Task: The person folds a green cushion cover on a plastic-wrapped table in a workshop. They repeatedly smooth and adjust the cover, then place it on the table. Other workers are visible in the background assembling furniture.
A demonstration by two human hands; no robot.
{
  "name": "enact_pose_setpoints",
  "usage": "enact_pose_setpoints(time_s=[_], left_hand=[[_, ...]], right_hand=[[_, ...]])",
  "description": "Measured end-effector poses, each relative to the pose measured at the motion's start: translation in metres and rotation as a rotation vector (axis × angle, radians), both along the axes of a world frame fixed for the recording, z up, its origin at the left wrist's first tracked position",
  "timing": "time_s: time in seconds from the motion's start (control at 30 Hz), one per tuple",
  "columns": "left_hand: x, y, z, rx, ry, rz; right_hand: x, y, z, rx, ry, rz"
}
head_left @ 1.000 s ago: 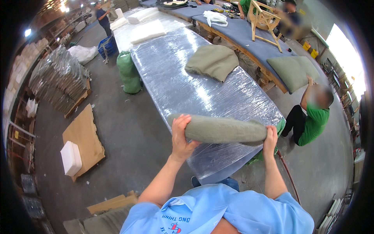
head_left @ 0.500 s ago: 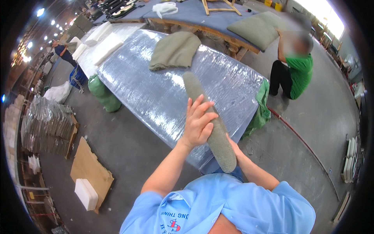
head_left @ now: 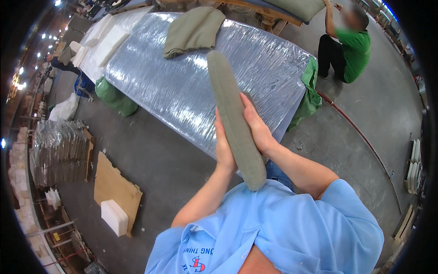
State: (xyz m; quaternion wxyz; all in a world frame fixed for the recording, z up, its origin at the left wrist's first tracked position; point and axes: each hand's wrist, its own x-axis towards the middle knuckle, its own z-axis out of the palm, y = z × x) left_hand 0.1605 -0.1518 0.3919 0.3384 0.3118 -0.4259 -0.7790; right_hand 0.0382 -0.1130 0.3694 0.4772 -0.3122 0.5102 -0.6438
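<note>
A grey-green fabric cushion stands on edge between my hands, its narrow side with a lengthwise seam facing up and its near end close to my shirt. My left hand lies flat along the cushion's left face. Against the right face presses my right hand, with its fingers pointing away from me. The cushion is held over the near part of a table covered in clear plastic film. Farther back on that table lies a piece of grey-green fabric, loosely bunched.
White foam pieces lie at the table's far left. Green sacks hang by its sides. A person in green crouches at the far right, handling another cushion. A hose crosses the floor; cardboard lies at left.
My left hand has moved from across the cushion's top to its left face. My right hand has slid forward along the right side. The cushion is now more upright on edge.
</note>
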Motion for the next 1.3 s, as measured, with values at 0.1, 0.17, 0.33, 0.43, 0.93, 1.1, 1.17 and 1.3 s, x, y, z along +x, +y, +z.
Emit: enact_pose_setpoints(time_s=[0.1,0.17,0.33,0.43,0.93,1.1,1.17,1.3], left_hand=[[0.005,0.007,-0.023,0.004,0.022,0.055],[0.002,0.012,-0.037,0.047,0.03,0.072],[-0.01,0.018,-0.074,0.184,0.045,0.069],[-0.012,0.017,-0.117,0.21,0.056,0.044],[-0.021,-0.062,-0.146,0.308,-0.041,-0.064],[-0.03,-0.115,-0.086,-0.031,0.133,-0.069],[-0.016,-0.121,-0.069,-0.071,0.133,0.013],[-0.025,-0.093,-0.051,-0.053,0.086,-0.012]], right_hand=[[0.005,0.004,-0.002,0.003,-0.075,0.026],[0.002,0.007,-0.009,0.0,-0.127,0.028],[-0.012,0.003,-0.062,-0.01,-0.221,0.019],[-0.018,0.006,-0.084,0.075,-0.219,0.031],[-0.056,-0.078,-0.084,-0.239,0.253,0.125],[-0.066,-0.115,-0.011,-0.475,0.197,0.114],[-0.044,-0.112,0.016,-0.499,0.172,0.114],[-0.033,-0.092,-0.011,-0.187,0.064,0.041]])
